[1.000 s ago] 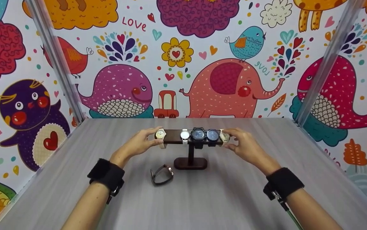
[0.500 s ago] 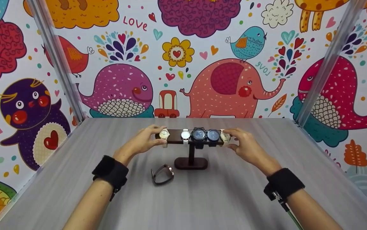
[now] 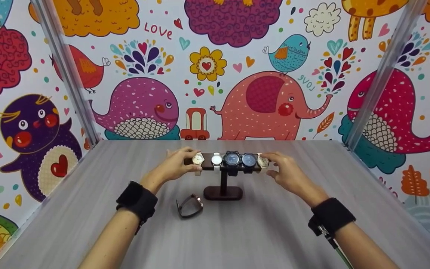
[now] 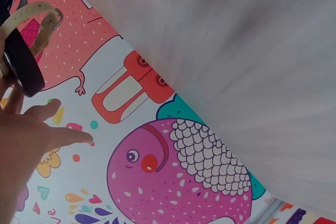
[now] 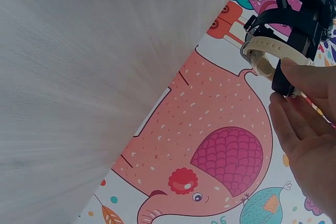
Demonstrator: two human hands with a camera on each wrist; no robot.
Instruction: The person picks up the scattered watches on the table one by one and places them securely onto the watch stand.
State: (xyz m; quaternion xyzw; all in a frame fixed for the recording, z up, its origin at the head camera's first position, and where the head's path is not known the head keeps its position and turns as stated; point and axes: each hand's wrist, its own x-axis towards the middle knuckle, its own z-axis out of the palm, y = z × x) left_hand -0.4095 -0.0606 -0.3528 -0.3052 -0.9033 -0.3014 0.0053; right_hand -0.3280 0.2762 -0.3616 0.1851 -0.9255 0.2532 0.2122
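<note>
A dark brown watch stand (image 3: 223, 193) bears several wristwatches on its crossbar. My left hand (image 3: 172, 164) pinches a cream wristwatch (image 3: 198, 159) near the bar's left end, thumb below and fingers above its dial. In the left wrist view its buckled cream strap (image 4: 32, 10) loops under the bar, whose end (image 4: 25, 69) juts past it. My right hand (image 3: 291, 173) grips the bar's right end (image 5: 282, 81) between thumb and fingers, right beside another cream wristwatch (image 3: 263, 161). Between them sit a white watch (image 3: 217, 160) and two dark watches (image 3: 232, 158), with a strip of brown bar showing left of the white one.
A loose dark-strapped watch (image 3: 190, 215) lies on its side on the grey table (image 3: 252, 235), in front and left of the stand's base. Patterned walls (image 3: 207, 33) with metal corner posts (image 3: 381, 74) rise behind and beside the table.
My left hand has moved right along the bar with the cream wristwatch, narrowing the bare strip before the white watch. The right hand has stayed at the bar's right end.
</note>
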